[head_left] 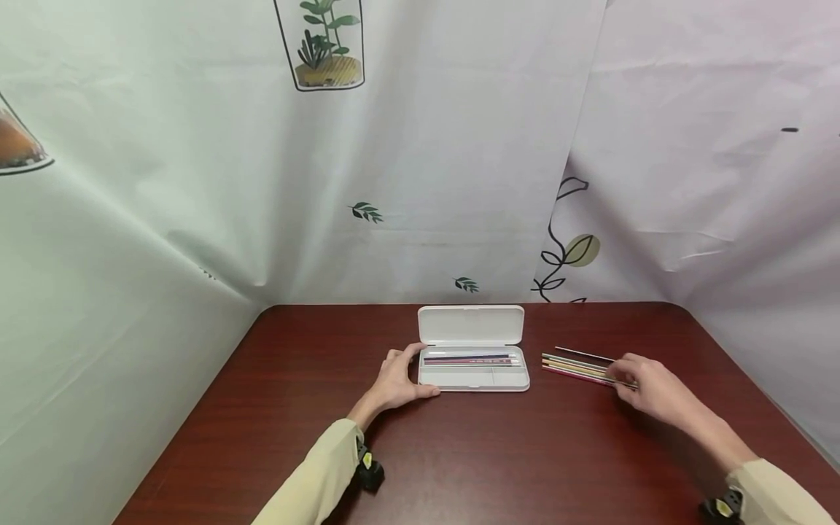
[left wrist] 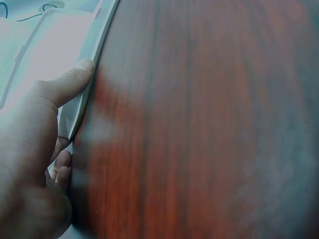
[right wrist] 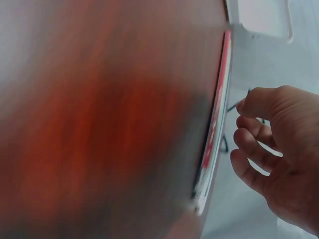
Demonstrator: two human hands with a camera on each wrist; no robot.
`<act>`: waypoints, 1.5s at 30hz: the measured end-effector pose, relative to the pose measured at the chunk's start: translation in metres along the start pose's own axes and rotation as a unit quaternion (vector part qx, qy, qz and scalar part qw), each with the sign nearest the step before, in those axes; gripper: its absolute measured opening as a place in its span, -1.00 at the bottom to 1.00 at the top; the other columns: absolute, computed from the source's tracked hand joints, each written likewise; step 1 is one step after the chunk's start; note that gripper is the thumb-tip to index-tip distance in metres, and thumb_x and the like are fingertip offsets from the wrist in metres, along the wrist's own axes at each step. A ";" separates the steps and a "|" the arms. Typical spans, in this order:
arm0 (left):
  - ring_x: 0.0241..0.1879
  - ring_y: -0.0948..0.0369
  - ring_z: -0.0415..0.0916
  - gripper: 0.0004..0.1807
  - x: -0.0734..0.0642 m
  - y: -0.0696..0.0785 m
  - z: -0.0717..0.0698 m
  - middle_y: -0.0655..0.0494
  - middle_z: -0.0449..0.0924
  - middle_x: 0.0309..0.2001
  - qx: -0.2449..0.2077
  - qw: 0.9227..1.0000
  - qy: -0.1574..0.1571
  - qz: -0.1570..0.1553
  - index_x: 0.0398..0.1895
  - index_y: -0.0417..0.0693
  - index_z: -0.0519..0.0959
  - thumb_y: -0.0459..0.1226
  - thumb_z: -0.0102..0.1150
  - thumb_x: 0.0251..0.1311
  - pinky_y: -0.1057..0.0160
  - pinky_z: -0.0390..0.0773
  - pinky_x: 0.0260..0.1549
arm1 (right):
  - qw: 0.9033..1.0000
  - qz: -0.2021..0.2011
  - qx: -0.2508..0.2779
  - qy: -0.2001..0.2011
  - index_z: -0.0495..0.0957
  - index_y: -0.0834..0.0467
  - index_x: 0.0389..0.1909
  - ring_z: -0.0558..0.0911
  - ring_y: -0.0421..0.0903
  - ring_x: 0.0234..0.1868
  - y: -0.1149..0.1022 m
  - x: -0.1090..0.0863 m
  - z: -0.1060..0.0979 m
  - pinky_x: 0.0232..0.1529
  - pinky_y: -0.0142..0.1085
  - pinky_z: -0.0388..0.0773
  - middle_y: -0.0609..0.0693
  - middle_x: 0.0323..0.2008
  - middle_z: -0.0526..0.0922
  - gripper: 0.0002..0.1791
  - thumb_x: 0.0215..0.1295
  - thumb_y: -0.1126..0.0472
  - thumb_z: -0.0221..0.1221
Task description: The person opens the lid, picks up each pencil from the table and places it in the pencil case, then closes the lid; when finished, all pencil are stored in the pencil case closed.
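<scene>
A white pencil case (head_left: 474,388) lies with its lid (head_left: 471,325) raised at the back. Several pencils (head_left: 469,360) rest in its rear compartment, dark and pinkish ones among them. My left hand (head_left: 395,380) grips the case's left end, thumb at the front edge and fingers toward the back. To the right lies a row of colored pencils (head_left: 571,370), with a thin pencil (head_left: 580,354) set at an angle behind them. Over the right ends of this row is my right hand (head_left: 646,386). In the right wrist view its fingers (right wrist: 254,152) bend loosely above the pencils, holding nothing.
The dark red-brown wooden table (head_left: 485,459) reaches back to a pale curtain (head_left: 446,160) printed with plants. Its rounded back corners meet the cloth at both sides. A small black device (head_left: 370,470) is strapped at each wrist, beside pale yellow sleeves.
</scene>
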State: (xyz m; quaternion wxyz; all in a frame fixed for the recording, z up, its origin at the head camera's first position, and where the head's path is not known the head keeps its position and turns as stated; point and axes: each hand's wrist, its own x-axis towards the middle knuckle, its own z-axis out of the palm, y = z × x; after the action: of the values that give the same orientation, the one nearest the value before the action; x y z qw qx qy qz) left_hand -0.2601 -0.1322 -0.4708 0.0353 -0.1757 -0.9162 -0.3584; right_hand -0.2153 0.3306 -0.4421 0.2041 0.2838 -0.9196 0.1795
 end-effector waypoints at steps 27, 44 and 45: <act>0.09 0.00 0.32 -0.03 0.002 -0.001 0.000 -0.08 0.52 0.04 0.006 1.000 -0.003 0.009 0.36 -0.02 0.38 -0.03 0.63 -0.19 -0.06 0.33 0.06 | 0.999 0.044 -0.027 -0.005 0.63 0.04 -0.40 0.39 -0.32 -0.45 0.020 -0.032 -0.003 -0.48 -0.27 0.40 -0.26 -0.41 0.49 -0.65 -0.18 0.48 0.46; 0.09 0.02 0.31 -0.03 0.001 -0.003 0.001 -0.07 0.52 0.04 0.004 1.000 -0.003 0.007 0.37 -0.01 0.38 -0.03 0.63 -0.18 -0.06 0.34 0.05 | 0.999 0.032 -0.029 -0.015 0.60 0.03 -0.43 0.32 -0.36 -0.47 0.023 -0.028 0.001 -0.50 -0.29 0.35 -0.28 -0.46 0.40 -0.65 -0.15 0.51 0.41; 0.09 0.02 0.31 -0.03 0.001 -0.003 0.001 -0.07 0.52 0.03 0.004 1.000 -0.003 0.007 0.37 -0.01 0.38 -0.03 0.63 -0.18 -0.06 0.34 0.05 | 0.999 0.031 -0.028 -0.015 0.59 0.03 -0.43 0.32 -0.36 -0.47 0.023 -0.028 0.001 -0.50 -0.29 0.35 -0.27 -0.46 0.40 -0.64 -0.15 0.52 0.41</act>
State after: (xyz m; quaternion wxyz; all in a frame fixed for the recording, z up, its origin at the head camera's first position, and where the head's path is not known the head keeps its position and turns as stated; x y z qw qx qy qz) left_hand -0.2618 -0.1331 -0.4735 0.0358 -0.1825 -0.9165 -0.3541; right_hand -0.2081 0.3608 -0.4613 0.1923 0.2521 -0.9356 0.1551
